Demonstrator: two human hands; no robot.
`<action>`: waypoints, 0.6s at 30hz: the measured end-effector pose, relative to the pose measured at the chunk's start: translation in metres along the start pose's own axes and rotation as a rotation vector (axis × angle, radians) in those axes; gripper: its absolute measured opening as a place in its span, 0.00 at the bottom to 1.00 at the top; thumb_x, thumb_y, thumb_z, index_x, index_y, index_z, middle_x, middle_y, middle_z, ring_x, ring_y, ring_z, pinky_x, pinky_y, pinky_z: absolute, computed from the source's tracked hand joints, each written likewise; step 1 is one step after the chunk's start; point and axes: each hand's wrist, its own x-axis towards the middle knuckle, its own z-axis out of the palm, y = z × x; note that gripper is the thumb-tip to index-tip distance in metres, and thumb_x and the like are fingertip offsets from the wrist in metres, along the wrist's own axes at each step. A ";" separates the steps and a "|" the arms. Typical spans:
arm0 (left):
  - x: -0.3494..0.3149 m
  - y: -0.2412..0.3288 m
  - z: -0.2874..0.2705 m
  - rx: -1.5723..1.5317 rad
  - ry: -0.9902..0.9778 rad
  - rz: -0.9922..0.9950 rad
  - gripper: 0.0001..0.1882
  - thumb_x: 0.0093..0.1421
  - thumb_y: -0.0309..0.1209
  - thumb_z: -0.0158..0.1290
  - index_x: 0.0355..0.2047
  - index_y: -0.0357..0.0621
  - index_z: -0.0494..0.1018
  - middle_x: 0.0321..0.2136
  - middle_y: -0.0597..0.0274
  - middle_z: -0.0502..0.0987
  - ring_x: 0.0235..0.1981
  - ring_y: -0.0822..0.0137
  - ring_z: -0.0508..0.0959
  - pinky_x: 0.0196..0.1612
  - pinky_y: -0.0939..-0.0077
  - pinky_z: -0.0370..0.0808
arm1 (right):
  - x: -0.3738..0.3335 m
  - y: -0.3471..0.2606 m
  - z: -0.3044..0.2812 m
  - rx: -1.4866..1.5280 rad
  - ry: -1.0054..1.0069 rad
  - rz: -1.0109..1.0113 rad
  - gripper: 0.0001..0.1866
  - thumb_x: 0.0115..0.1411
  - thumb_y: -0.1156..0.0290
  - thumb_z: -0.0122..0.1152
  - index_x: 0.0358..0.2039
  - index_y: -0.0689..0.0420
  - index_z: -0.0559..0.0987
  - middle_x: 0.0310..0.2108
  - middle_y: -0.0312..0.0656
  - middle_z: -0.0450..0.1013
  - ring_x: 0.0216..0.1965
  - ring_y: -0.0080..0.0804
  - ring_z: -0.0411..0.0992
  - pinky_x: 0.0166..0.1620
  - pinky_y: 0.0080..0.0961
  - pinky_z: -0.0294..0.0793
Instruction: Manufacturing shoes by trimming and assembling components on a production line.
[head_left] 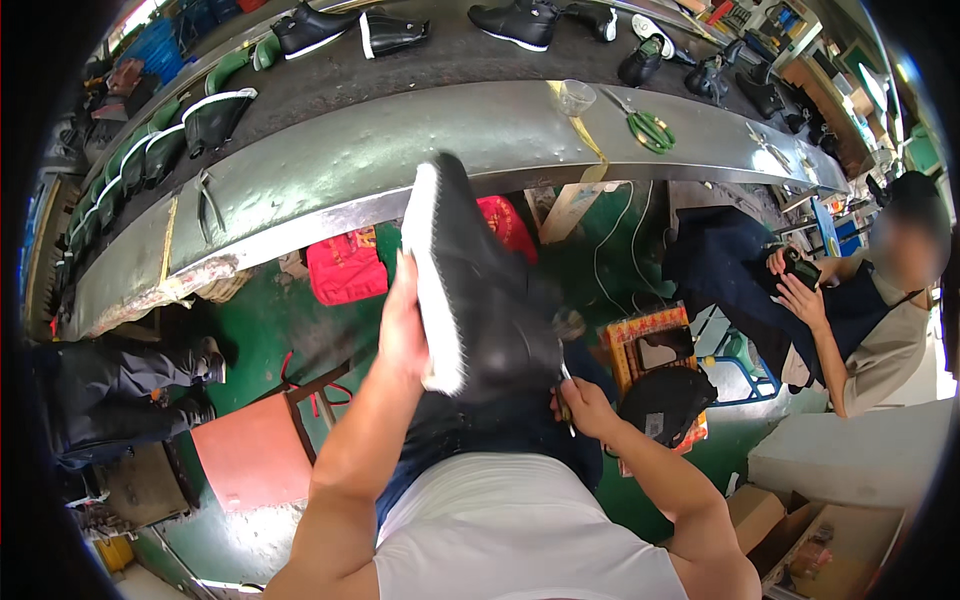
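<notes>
The right hand point(590, 405), lower and nearer the body, pinches a small tool point(566, 408) with slim metal ends; its exact kind is too small to tell. Its forearm comes in from the lower right, elbow out, wrist turned inward. Ahead and to its left, the left hand point(402, 325) grasps a black boot point(475, 265) by the white sole edge near the heel, fingers pointing forward, the forearm rising steeply from the lower left. The boot is held up between the two hands, toe pointing away, sole turned toward the left hand and collar toward the right.

The boot is probably light enough for one hand, stiff along the sole, and softer and more pliable in the shaft. Its smooth upper may slip and scuff, so the firm sole edge by the heel seems the surest hold; squeezing the shaft would likely make it fold.

Beyond both hands runs the grey metal surface point(330, 165), with green-handled scissors point(652, 132) ahead and to the right of the right hand. Farther off stand more boots point(517, 24).
</notes>
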 end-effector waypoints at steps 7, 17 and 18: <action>0.040 0.029 0.015 0.109 -0.143 -0.159 0.38 0.67 0.63 0.33 0.59 0.42 0.65 0.51 0.45 0.74 0.52 0.47 0.76 0.58 0.44 0.70 | 0.009 -0.006 -0.002 -0.255 0.046 -0.077 0.23 0.71 0.54 0.44 0.33 0.64 0.75 0.22 0.42 0.75 0.25 0.31 0.75 0.32 0.28 0.73; 0.053 0.024 0.043 -0.040 0.048 0.036 0.37 0.69 0.58 0.30 0.60 0.36 0.65 0.54 0.33 0.70 0.56 0.32 0.69 0.59 0.38 0.67 | 0.010 -0.006 0.003 -0.331 0.073 -0.089 0.23 0.70 0.54 0.45 0.32 0.63 0.75 0.22 0.43 0.75 0.27 0.35 0.76 0.35 0.30 0.74; 0.054 0.025 0.045 -0.049 0.061 0.041 0.37 0.69 0.57 0.30 0.59 0.36 0.65 0.53 0.33 0.70 0.56 0.31 0.69 0.58 0.38 0.69 | 0.010 -0.007 0.002 -0.351 0.070 -0.086 0.23 0.70 0.54 0.45 0.32 0.63 0.75 0.22 0.43 0.76 0.27 0.35 0.77 0.36 0.31 0.74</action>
